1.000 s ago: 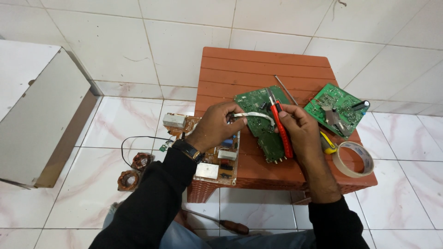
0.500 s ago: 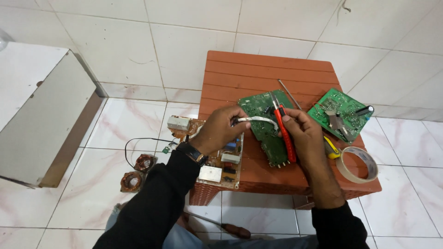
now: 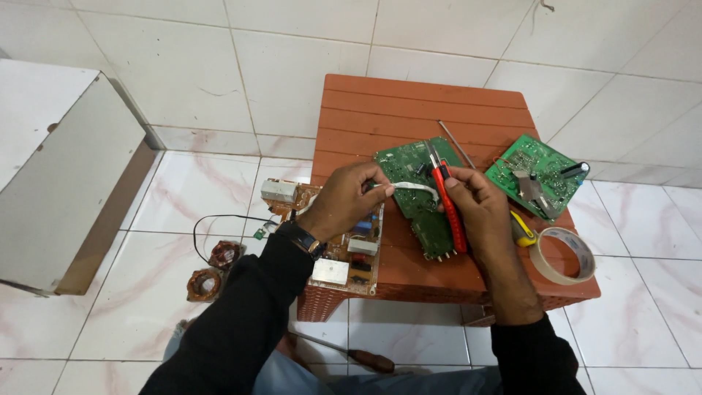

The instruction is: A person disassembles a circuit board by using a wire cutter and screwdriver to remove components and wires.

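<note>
A flat white ribbon cable (image 3: 411, 189) arches over the green circuit board (image 3: 424, 197), its ends pinched by the left hand (image 3: 349, 199) and right hand (image 3: 472, 201).

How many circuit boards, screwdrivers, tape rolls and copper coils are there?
Green boards: 2
Brown board: 1
Screwdrivers: 2
Tape rolls: 1
Copper coils: 2
Total: 8
</note>
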